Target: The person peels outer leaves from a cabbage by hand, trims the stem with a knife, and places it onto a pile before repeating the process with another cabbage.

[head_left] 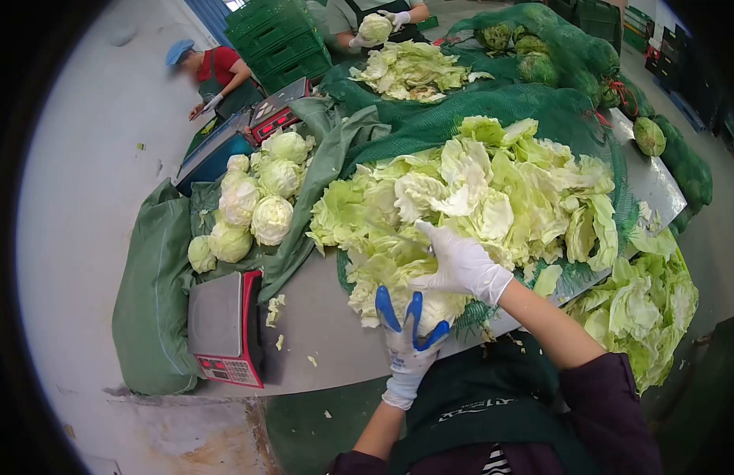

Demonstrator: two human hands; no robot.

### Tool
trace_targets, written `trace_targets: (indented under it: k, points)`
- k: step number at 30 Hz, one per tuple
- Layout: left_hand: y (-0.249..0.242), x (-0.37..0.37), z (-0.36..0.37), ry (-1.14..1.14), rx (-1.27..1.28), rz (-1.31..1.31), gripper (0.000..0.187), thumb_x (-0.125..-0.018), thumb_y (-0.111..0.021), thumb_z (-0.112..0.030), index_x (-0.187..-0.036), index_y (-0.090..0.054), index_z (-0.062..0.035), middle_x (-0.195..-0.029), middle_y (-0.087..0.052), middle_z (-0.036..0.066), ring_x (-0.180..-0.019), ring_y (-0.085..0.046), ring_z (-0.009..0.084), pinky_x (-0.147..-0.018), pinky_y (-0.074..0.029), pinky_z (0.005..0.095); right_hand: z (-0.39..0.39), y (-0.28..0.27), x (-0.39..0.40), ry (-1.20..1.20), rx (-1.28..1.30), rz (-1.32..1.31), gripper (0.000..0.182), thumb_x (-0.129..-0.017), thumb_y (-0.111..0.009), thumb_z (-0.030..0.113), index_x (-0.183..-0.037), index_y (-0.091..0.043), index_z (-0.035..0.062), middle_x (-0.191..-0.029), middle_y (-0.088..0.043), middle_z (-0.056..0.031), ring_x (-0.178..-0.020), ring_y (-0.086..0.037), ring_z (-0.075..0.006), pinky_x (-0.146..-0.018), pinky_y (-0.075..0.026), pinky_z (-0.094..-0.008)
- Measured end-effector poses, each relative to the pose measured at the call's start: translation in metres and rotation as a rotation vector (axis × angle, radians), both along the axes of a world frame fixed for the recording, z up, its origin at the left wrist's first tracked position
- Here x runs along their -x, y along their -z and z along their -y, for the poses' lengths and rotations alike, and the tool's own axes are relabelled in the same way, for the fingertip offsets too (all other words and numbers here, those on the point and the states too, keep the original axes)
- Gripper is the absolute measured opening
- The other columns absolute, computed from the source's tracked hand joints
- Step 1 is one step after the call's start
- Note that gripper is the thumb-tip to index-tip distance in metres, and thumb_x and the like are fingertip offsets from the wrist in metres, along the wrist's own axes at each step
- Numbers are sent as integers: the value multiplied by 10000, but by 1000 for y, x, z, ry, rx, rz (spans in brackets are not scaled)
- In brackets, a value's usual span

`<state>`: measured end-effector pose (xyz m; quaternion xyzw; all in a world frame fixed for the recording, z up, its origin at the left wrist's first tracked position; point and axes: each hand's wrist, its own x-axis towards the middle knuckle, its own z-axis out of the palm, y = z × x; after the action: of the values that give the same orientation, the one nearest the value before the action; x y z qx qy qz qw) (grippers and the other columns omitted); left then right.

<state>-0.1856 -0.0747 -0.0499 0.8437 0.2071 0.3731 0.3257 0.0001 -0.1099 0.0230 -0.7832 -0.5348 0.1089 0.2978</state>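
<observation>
Far left: a folded green sack lies draped over the table edge. Next to it, a red-sided scale with a bare grey platter sits at the near edge. A few leaf scraps lie on the table just beside the scale.

Behind the scale: a cluster of trimmed cabbage heads, pale and round, lying on green cloth. Beyond them a second scale and a person in a red shirt and blue cap, bent over the far end.

Centre: left hand, white glove with blue-coated fingers, cups a cabbage from below, at the near edge of the table, on green netting. Grip: fingers spread upward and wrapped against the head, holding it. Right hand, white glove, rests on top of the same cabbage; a thin blade seems to run left from this hand, too faint to be sure of. Grip: fingers curled; cannot tell what they pinch.

Behind the hands: a big heap of loose outer leaves on the netting. Further back, another leaf pile and a second worker's gloved hands holding a head.

Right: netted sacks of untrimmed cabbages at the back; more discarded leaves below the table's right edge.
</observation>
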Motion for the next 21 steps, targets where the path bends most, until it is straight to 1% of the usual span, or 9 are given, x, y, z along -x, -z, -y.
trace_targets:
  k: [4, 6, 10, 12, 13, 15, 17, 19, 21]
  points:
    - [-7, -7, 7, -38, -242, -151, 656, -710, -760, -347, -1293, -532, -151, -1438, -257, 266, -1314, -240, 464, -1080, -202, 547, -15, 1, -1, -94, 98, 32, 726, -669, -729, 520, -1175, -516, 45, -954, -615, -222, -866, -619, -389, -756, -499, -434]
    - [-6, -8, -1, -33, -202, -146, 660, -709, -761, -342, -1292, -532, -137, -1431, -280, 258, -1316, -241, 459, -1077, -209, 546, -27, 12, 0, -73, 162, -13, 608, -659, -716, 550, -984, -625, 45, -838, -638, -200, -801, -629, -379, -715, -498, -435]
    - [-3, -10, -16, -20, -159, -87, 673, -704, -765, -333, -1292, -528, -109, -1421, -329, 229, -1321, -244, 445, -1069, -236, 539, -42, 3, -2, -67, 205, -10, 517, -690, -691, 514, -859, -672, 26, -772, -658, -178, -753, -646, -363, -717, -513, -437]
    - [-6, -10, -18, -5, -149, -85, 673, -700, -767, -332, -1290, -531, -108, -1427, -326, 221, -1323, -242, 445, -1068, -242, 536, -48, 11, -6, -57, 184, 27, 505, -702, -675, 543, -777, -661, 44, -720, -643, -179, -723, -634, -370, -660, -500, -439]
    - [-9, -9, -16, -17, -190, -113, 692, -689, -774, -304, -1301, -518, -106, -1421, -337, 215, -1315, -263, 442, -1069, -245, 537, -54, 23, -7, -50, 185, 23, 505, -702, -675, 543, -777, -661, 44, -720, -643, -179, -723, -634, -370, -660, -500, -439]
    - [-8, -4, -5, -20, -233, -139, 712, -679, -780, -275, -1312, -504, -103, -1415, -347, 208, -1307, -283, 439, -1070, -247, 538, -68, 50, -12, 182, 170, 131, 461, -735, -665, 514, -788, -671, 56, -735, -650, -177, -721, -638, -365, -665, -502, -434]
    - [0, 6, 13, 25, -377, -135, 703, -675, -788, -289, -1306, -517, -141, -1413, -347, 192, -1315, -262, 444, -1063, -250, 551, -68, 47, -22, 112, 186, 134, 445, -744, -665, 497, -817, -671, 58, -757, -655, -176, -740, -640, -357, -676, -503, -426]
    - [0, 14, 20, 13, -364, -156, 711, -668, -793, -308, -1305, -519, -154, -1419, -335, 195, -1321, -250, 445, -1067, -236, 558, -59, 48, -24, 36, 223, 129, 431, -754, -665, 480, -847, -670, 60, -778, -659, -176, -759, -643, -349, -686, -503, -419]
    - [-7, 16, 24, -19, -349, -185, 727, -653, -802, -347, -1303, -524, -178, -1431, -310, 200, -1333, -226, 446, -1074, -208, 574, -50, 45, -27, 89, 53, -84, 426, -748, -679, 457, -916, -656, 67, -818, -664, -166, -792, -643, -329, -699, -500, -410]
